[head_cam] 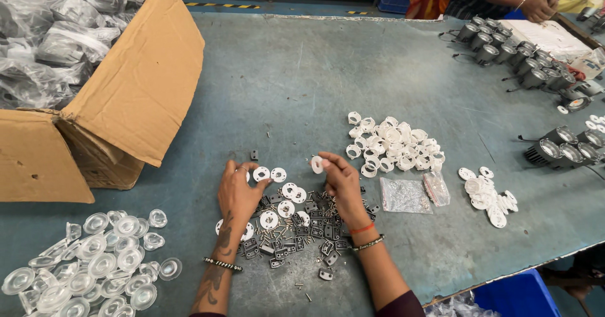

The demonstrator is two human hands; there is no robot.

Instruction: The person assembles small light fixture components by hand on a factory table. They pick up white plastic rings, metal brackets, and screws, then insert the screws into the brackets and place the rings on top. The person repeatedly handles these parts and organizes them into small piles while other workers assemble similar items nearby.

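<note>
White ring pinched at the fingertips of right hand, raised just above centre frame. Left hand resting flat with fingers loose, gripping nothing, touching white discs beside it. Heap of small dark brackets and screws below and between both hands. Pile of white rings right of centre. Clear lenses lower left. Cardboard box upper left. Grey table beneath all.

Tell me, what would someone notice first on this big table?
Probably the two hands in the middle: the right hand pinches a small white plastic ring, and the left hand rests on a pile of small dark metal brackets and screws. Next, the big open brown cardboard box at far left, stuffed with clear plastic bags.
</note>
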